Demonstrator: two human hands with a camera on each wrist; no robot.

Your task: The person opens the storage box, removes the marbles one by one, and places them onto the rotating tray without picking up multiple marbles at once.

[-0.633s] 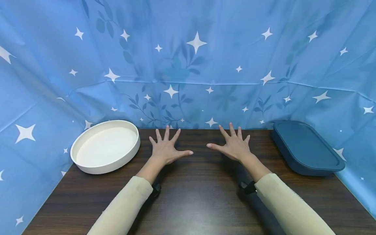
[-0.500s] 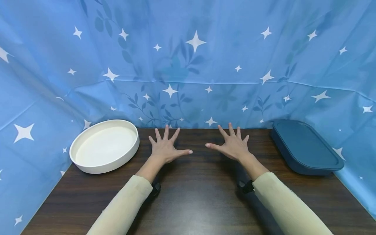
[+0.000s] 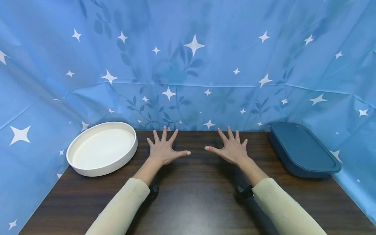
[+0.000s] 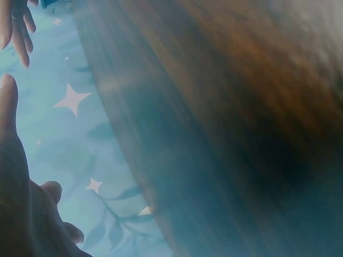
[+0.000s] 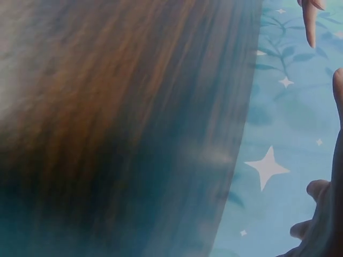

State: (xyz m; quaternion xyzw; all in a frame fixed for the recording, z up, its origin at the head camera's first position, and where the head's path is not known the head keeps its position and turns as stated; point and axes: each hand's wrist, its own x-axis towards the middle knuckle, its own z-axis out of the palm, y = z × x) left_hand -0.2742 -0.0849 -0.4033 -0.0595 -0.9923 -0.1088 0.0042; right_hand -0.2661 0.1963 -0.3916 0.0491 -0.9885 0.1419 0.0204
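Observation:
Both hands hover over the dark wood table with fingers spread wide and nothing held. My left hand [image 3: 162,150] is left of centre, its thumb pointing toward the other hand. To its left lies a round white shallow dish [image 3: 102,148] with a raised rim. My right hand [image 3: 233,150] mirrors it right of centre, thumb pointing inward. Farther right sits a dark blue rectangular box [image 3: 304,150] with rounded corners and a flat lid-like top. In the left wrist view the left thumb [image 4: 8,107] shows at the edge; the right wrist view shows the right thumb [image 5: 337,96] similarly.
The brown wood-grain table [image 3: 194,195] reaches back to a blue curtain [image 3: 182,75] printed with white stars and leaves. The curtain also closes in both sides. Dark bands [image 3: 245,191] circle the wrists below the pale sleeves [image 3: 285,204].
The whole head view has shifted slightly left and down. Both hands keep the same spread pose, and the dish and box stay in place on the table.

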